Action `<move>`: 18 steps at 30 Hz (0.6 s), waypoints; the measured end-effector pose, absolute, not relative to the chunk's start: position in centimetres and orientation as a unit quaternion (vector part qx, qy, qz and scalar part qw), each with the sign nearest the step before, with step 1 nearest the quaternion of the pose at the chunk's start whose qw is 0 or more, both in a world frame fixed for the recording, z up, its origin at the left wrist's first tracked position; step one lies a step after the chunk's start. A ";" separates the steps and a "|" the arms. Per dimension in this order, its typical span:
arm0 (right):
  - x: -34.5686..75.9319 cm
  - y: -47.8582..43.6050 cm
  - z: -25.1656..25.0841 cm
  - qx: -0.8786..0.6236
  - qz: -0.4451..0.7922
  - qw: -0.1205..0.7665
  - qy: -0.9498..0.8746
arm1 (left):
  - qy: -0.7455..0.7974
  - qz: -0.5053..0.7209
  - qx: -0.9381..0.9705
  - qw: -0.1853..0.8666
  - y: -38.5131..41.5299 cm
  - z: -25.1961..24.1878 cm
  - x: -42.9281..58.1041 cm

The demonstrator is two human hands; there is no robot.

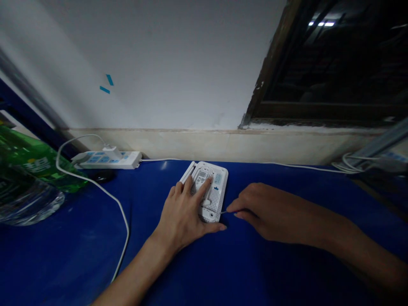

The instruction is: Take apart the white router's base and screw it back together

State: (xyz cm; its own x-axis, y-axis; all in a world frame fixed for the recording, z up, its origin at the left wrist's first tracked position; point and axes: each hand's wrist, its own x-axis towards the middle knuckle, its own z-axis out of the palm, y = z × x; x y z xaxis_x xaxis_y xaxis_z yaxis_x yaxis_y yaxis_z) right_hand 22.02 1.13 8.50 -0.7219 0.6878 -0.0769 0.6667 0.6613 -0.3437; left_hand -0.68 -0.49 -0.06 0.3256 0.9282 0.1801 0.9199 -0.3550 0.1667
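Observation:
A white router (pixel 219 196) lies on the blue tabletop with its perforated, labelled underside facing up. Along its left side runs a white antenna (pixel 188 171). My left hand (pixel 183 210) rests over the router's left part, fingers spread flat on the casing and the thumb stretched out by its near end. Just right of the router, my right hand (pixel 248 208) is closed around a thin screwdriver (pixel 224 212). The metal shaft points left and its tip meets the near right edge of the casing. Most of the screwdriver's handle is hidden in the fingers.
A white power strip (pixel 130 160) with a plugged-in charger (pixel 112 152) sits by the wall. From it a white cable (pixel 123 212) loops across the table's left side. Large bottles (pixel 35 170) stand at far left, near a dark object (pixel 102 175). More cable (pixel 346 165) lies back right.

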 end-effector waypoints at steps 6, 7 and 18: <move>22.0 0.6 7.2 -0.360 0.103 -0.003 -0.927 | 0.562 0.134 0.816 0.004 -0.6 -0.5 -0.3; 22.3 0.4 6.7 -0.355 0.099 0.007 -0.930 | 0.560 0.136 0.818 0.004 -0.5 -0.5 -0.3; 25.5 -2.9 -2.6 -0.403 0.080 0.088 -0.908 | 0.539 0.171 0.825 0.018 0.1 -0.7 -0.6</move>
State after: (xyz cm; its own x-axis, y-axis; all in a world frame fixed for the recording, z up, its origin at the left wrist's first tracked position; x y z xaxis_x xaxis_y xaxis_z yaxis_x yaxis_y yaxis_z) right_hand 25.48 -2.89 -2.57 -0.6601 0.7450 0.0961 0.7168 0.6629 -0.2162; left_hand -0.58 0.07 -0.71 0.3609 0.8949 0.2624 0.8828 -0.4186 0.2133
